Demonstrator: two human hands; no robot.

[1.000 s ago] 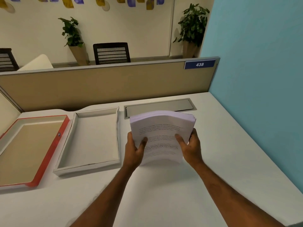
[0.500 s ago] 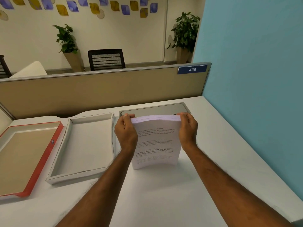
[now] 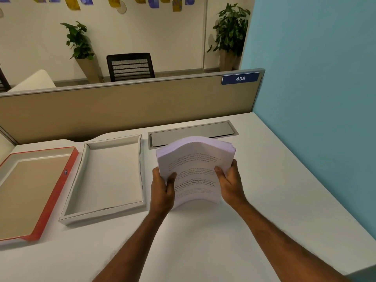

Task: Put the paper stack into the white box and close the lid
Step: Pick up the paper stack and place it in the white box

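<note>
A thick paper stack [image 3: 195, 165] with printed text stands on its lower edge on the white desk, bowed upward in the middle. My left hand [image 3: 162, 190] grips its left side and my right hand [image 3: 230, 182] grips its right side, thumbs on the front sheet. Just left of the stack lies the white box [image 3: 140, 159], open and with nothing inside. Further left lies the lid [image 3: 53, 196], red-rimmed, inner side up.
A grey cable hatch [image 3: 203, 131] is set into the desk behind the stack. A beige partition [image 3: 130, 106] runs along the desk's back edge and a blue wall [image 3: 317, 119] closes the right side. A chair and potted plants stand beyond the partition.
Both hands slid from the stack's top corners down to its sides. The stack now bows upward in the middle and leans back a little.
</note>
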